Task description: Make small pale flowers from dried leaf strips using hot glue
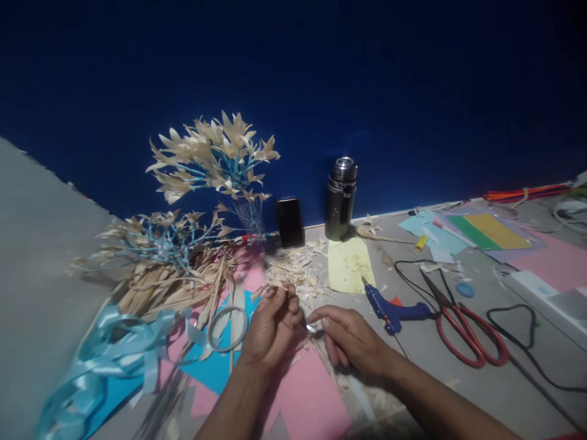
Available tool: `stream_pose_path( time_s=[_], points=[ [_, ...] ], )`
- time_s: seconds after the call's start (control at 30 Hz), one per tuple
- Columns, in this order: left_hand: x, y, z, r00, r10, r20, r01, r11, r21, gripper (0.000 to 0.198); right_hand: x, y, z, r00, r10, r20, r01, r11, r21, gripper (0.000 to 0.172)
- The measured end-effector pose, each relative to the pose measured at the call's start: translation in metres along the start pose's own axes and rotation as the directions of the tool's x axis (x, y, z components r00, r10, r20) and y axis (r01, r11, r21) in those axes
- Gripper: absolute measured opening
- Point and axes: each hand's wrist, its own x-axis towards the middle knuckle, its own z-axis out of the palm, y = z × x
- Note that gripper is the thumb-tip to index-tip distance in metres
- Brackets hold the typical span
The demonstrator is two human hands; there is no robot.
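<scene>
Over the pink paper (pixel 305 391), my left hand (pixel 270 321) is closed with its palm turned up and its fingers curled. A small pale bit seems to show at its fingertips, but I cannot make out what it is. Close beside it, my right hand (pixel 351 336) pinches a small shiny metal tool (pixel 312 329), its forefinger stretched toward the left hand. The tool's kind is mostly hidden by the fingers. A roll of tape (pixel 228 330) lies left of my left wrist, on blue paper (pixel 206 366). Dry husk scraps (pixel 300 272) are scattered just beyond my hands.
Husk flowers (pixel 215 153) on blue stems, a phone (pixel 290 223) and a flask (pixel 340 198) stand by the wall. Light-blue ribbon (pixel 123 342) and dry husks (pixel 169 284) lie left. To the right are a glue gun (pixel 394 310), red-handled scissors (pixel 468 333) and a power strip (pixel 550 299).
</scene>
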Motion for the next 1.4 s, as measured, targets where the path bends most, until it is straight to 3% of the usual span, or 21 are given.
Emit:
stream_pose_path(
  time_s=[1.4],
  points=[
    [0.0008,-0.0012,0.0004,0.999,0.038,0.018,-0.039,0.997,0.062,0.032,-0.0012,0.0003,0.0019,1.000,0.014,0.003,-0.014,1.000,0.008,0.042]
  ],
)
